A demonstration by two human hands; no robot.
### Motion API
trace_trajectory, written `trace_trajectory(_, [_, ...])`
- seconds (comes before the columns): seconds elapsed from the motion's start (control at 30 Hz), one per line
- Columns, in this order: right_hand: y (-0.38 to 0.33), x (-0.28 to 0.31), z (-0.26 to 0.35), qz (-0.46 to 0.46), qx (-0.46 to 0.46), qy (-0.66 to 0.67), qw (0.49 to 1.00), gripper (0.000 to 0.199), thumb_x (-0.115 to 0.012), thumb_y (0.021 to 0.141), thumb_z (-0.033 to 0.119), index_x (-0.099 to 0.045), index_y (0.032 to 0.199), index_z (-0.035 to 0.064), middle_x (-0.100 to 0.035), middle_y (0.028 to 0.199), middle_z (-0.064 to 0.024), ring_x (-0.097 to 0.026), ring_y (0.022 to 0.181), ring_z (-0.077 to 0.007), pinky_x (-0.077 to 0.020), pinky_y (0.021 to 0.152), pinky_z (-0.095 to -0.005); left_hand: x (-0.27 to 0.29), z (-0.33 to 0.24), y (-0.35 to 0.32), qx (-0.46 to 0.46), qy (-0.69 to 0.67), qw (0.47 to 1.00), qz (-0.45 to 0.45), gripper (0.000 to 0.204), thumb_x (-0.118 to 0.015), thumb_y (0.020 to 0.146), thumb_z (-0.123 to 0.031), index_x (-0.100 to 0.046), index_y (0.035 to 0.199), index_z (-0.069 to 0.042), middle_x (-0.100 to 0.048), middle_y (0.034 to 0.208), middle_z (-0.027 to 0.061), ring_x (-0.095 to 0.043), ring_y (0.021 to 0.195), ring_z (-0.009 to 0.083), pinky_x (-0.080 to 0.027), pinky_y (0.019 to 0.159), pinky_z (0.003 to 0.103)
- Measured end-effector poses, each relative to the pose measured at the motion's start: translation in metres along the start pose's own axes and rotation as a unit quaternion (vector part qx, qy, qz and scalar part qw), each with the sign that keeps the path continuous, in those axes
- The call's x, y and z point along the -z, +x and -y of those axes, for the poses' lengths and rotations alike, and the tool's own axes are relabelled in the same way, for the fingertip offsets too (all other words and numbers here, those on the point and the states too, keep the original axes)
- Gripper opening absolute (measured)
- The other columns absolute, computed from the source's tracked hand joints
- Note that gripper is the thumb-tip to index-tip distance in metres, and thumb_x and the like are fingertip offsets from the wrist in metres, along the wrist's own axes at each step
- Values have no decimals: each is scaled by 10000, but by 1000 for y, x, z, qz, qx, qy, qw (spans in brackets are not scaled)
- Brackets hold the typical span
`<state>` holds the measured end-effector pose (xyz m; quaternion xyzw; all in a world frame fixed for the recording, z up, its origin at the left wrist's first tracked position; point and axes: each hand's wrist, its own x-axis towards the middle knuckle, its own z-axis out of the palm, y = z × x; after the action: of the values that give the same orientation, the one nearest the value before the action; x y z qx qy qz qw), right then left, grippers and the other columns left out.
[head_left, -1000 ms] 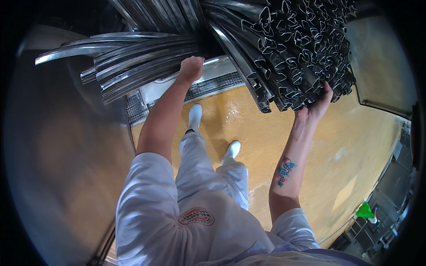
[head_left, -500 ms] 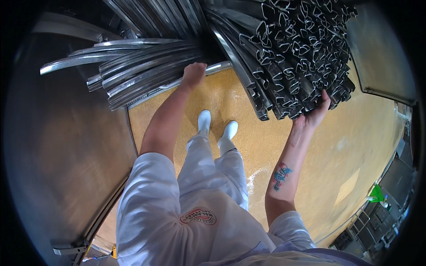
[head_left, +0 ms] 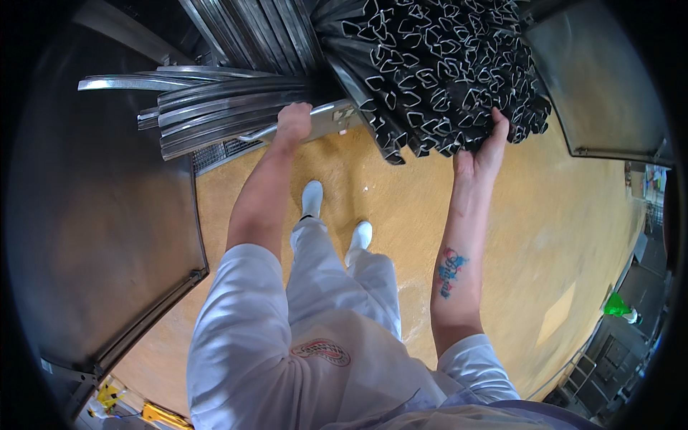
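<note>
A person in white work clothes stands on a yellow-ochre floor, mottled and slightly glossy, looking down past white shoes at both raised arms. The left hand is closed around one long grey metal profile that runs across the far middle of the scene. The right hand is spread open, palm pressed up against the cut ends of a big bundle of dark metal profiles on the far right, whose open triangular ends face the camera. The hands are well apart. On the far left a second sheaf of long grey profiles fans out sideways, just beside the gripped one. Beneath it a strip of metal grating lies in the floor. A large dark metal panel fills the left side, and another dark framed panel stands at the far right. At the near right edge, a small green object sits by dark equipment
</note>
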<state>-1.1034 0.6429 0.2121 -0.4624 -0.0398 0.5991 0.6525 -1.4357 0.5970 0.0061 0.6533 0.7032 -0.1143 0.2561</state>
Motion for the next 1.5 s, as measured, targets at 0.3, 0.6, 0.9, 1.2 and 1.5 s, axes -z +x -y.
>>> trace_trajectory(0.3, [-28, 104, -20, 102, -39, -124, 986, 605, -467, 1001, 528, -386, 1459, 141, -366, 1542, -59, -336, 1427, -242, -243, 1162, -508, -12, 3, 0, 33, -21, 999, -4, 207, -581, 878, -106, -734, 1016, -131, -728, 986, 134, -709, 947, 308, -578, 814, 414])
trace_trajectory(0.6, [72, 221, -116, 20, -67, -571, 818, 356, -612, 968, 229, -543, 1291, 96, -590, 1259, -72, -589, 1097, -180, -490, 921, -358, -4, 4, 11, -16, -45, 999, -9, 156, -593, 857, -101, -712, 955, -127, -728, 938, 122, -711, 906, 309, -578, 768, 419])
trace_trajectory(0.9, [96, 201, -40, 23, -96, -688, 719, 265, -594, 969, 252, -633, 1135, 50, -673, 1052, -93, -632, 920, -162, -509, 787, -313, -22, -4, 3, 51, -54, 996, -48, 136, -576, 842, -96, -649, 956, -110, -708, 948, 140, -685, 955, 337, -531, 822, 478])
trace_trajectory(1.2, [-3, 466, 88, -117, -346, -540, 758, 218, -562, 973, 274, -618, 1072, 88, -671, 856, -52, -606, 652, -120, -480, 542, -278, -41, -96, -104, 193, -90, 961, -177, 564, -651, 817, -151, -525, 1354, -37, -563, 1333, 233, -457, 1319, 410, -374, 1096, 455])
trace_trajectory(1.5, [96, 567, 253, -189, -311, -476, 801, 187, -548, 938, 214, -590, 1048, 70, -655, 813, -78, -592, 609, -127, -432, 457, -262, -118, -269, -155, 168, -442, 823, 313, 416, -614, 881, -258, -659, 1194, 12, -683, 1159, 205, -649, 1059, 306, -492, 916, 427])
